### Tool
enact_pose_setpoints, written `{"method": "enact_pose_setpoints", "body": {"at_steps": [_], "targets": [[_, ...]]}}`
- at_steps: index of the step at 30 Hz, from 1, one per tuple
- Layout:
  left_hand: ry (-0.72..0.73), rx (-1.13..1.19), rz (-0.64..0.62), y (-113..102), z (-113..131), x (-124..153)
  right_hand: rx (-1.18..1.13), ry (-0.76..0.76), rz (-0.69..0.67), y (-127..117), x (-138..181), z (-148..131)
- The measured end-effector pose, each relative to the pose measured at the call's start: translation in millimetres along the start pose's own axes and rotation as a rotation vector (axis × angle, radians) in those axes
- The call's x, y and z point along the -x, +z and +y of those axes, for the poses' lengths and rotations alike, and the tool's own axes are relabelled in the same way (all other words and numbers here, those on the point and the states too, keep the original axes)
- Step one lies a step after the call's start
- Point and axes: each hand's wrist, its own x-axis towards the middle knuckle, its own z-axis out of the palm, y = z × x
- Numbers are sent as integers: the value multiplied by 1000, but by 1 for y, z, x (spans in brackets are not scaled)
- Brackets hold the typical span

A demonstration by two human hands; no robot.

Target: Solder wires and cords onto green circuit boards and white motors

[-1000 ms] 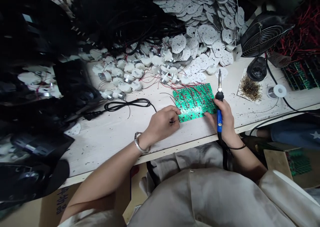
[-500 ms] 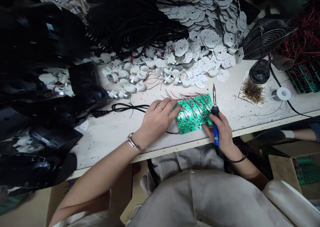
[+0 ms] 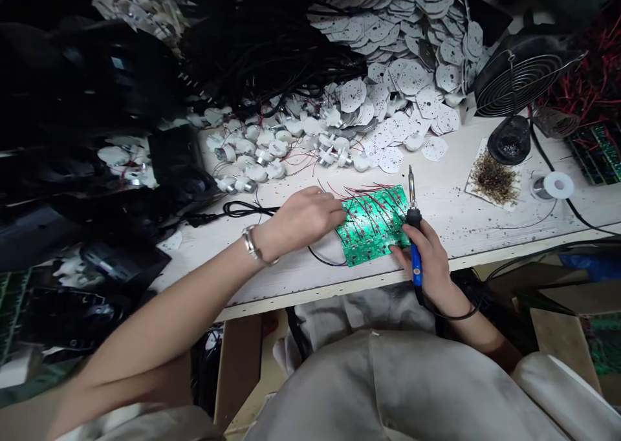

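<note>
Green circuit board (image 3: 372, 231) on the white bench (image 3: 286, 274), near the front edge. Rectangular, looks flat from where I'm standing, near edge roughly along the bench edge. Small parts dotted all over, bright glare mid-board. Thin red and black wires (image 3: 374, 203) fan across it, mostly toward the far side, some ends poking past the far and left edges. Left hand (image 3: 308, 218) at its left edge; can't tell what the fingertips pinch. Soldering iron (image 3: 414, 218): blue handle, black collar, metal barrel. Gripped in right hand (image 3: 431, 260) just beside the board's right edge, tip pointing away from the person, apart from the board. Black cord leaves the handle's rear.
</note>
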Motion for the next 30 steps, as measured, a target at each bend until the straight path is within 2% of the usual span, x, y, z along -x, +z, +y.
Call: {"method": "enact_pose_setpoints", "body": {"at_steps": [4,6,10,12,16,22,27,30], "targets": [[-128,264,-45,9,-13,-27,8,-9,-8,-1,-2,0],[-190,330,-18,11,-13,-30,8,-19,-18,-2,-4,0],[-323,321,196,9,-2,-2,8,-18,-23,-3,-8,-1],[-342,234,220,10,5,18,8,-12,-26,-3,-9,-1],[-236,-17,179,21,17,36,14,-4,-32,-3,-9,-1],[31,-265,236,32,30,23,44,4,-38,-3,-5,-2],[127,-341,343,24,25,30,45,11,-28,-1,-5,-2],[146,-316,295,17,26,25,36,7,-14,0,-5,-2]]}}
